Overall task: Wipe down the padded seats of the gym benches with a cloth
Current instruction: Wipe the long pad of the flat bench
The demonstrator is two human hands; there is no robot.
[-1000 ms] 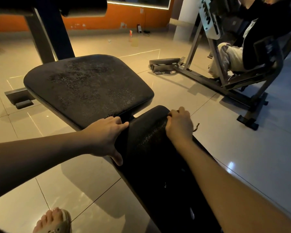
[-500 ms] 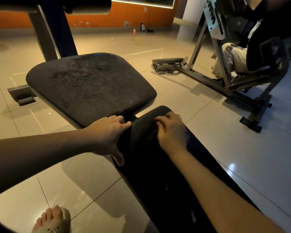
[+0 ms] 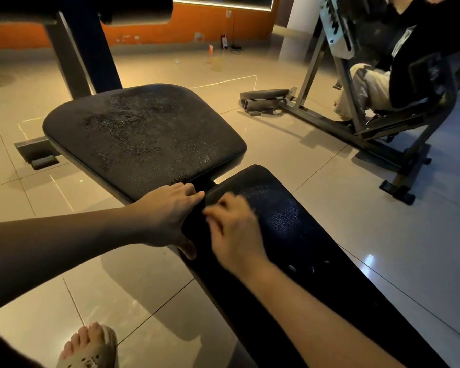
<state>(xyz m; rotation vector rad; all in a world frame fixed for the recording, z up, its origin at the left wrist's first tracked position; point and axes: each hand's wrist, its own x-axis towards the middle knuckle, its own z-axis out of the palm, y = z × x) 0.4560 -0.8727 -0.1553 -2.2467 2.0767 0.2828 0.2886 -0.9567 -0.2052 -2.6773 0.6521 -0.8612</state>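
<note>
Hands meet at the gap between the bench's two pads. Our left hand lies across the left edge of the long black padded backrest, its fingertips up against the near edge of the wide black textured seat pad. The fingers lie nearly straight on top and the thumb hangs down the side: a loose, open grip that clamps nothing. Our right hand sits just beside it on top of the backrest, smeared with blur, fingers curled under. We cannot tell whether that grip has a cloth in it; nothing stands out against the dark padding. Both pads show pale speckled patches. At lower left, our foot in a beige perforated sandal stands on the glossy beige tiled floor. Off to the right, well apart, a person in a dark top and light trousers sits in a grey steel-framed machine.
</note>
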